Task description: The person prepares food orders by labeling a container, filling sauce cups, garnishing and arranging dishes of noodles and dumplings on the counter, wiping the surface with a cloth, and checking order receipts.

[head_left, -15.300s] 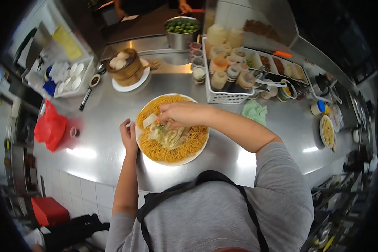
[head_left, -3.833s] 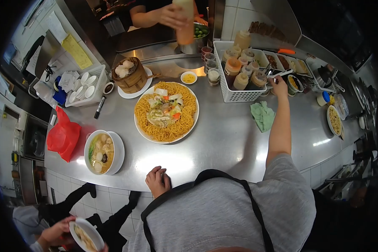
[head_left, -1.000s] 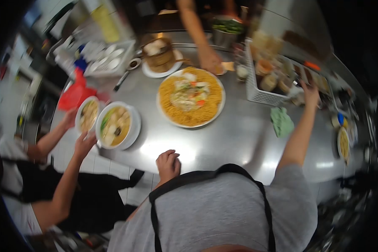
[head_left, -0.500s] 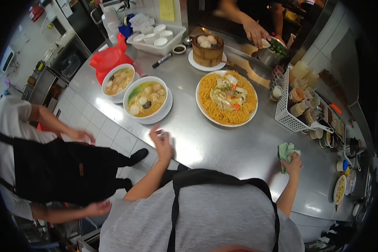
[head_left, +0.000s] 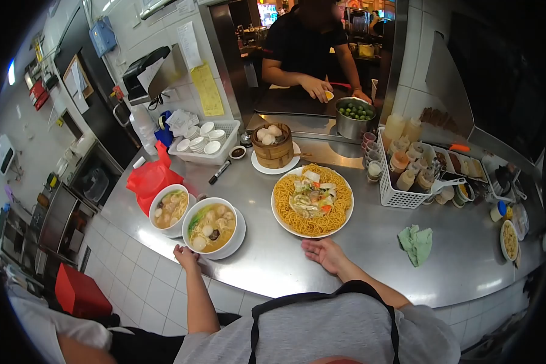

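Note:
My left hand (head_left: 187, 256) is beside the near left edge of a white bowl of wonton soup (head_left: 210, 228) with greens, which rests on a white plate (head_left: 239, 235). Its fingers are loosely bent and apart, holding nothing. Behind it stands a second soup bowl (head_left: 168, 208). My right hand (head_left: 325, 255) is open, palm partly turned up, its fingertips close below the rim of a white plate (head_left: 278, 221) of crispy noodles (head_left: 288, 215) topped with vegetables. Whether the fingertips touch the rim I cannot tell. A crumpled green cloth (head_left: 415, 244) lies off to the right.
A bamboo steamer (head_left: 272, 149) of dumplings, a marker (head_left: 219, 172), a sauce dish (head_left: 238, 152), a red bag (head_left: 151, 178) and a cup basket (head_left: 225, 134) sit farther back. Right stands a condiment basket (head_left: 400, 197). Across the counter a person's hand (head_left: 316, 88) is near a pot of limes (head_left: 353, 126).
My right hand has let go of the green cloth and moved left to the noodle plate. My left hand has moved left beside the soup bowl. The view has tilted up.

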Motion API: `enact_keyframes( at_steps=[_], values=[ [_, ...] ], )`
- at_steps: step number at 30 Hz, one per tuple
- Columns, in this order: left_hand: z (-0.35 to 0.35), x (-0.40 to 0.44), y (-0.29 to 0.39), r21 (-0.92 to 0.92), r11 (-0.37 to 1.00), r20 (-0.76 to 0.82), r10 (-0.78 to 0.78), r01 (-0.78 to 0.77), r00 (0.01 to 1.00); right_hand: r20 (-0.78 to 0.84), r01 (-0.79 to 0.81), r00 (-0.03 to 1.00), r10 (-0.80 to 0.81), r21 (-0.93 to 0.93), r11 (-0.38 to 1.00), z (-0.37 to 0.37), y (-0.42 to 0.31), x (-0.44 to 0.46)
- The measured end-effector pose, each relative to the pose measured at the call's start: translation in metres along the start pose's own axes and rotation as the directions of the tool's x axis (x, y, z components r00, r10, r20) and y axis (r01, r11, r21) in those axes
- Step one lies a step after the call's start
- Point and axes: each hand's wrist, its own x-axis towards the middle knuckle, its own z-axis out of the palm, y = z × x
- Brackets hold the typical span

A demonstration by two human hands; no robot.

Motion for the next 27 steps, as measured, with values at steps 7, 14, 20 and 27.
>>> enact_keyframes(
  at_steps=[7,14,20,27],
  values=[
    [-0.02,0.088,0.031,-0.169,0.972,0.048,-0.157,0.163,0.986,0.155,-0.305,0.896,0.417,-0.469,0.829,0.064,0.029,0.041],
    [-0.03,0.142,0.027,0.001,0.986,0.176,-0.166,0.169,0.97,0.119,-0.192,0.953,0.28,-0.48,0.856,0.121,0.053,0.125],
    [-0.034,0.134,0.031,0.049,0.996,0.205,-0.086,0.077,0.975,0.052,-0.086,0.987,0.151,-0.625,0.776,0.141,0.063,0.156],
    [-0.032,0.128,0.027,0.002,0.996,0.189,-0.089,0.09,0.978,0.037,-0.053,0.995,0.097,-0.622,0.781,0.14,0.068,0.141]
  ],
)
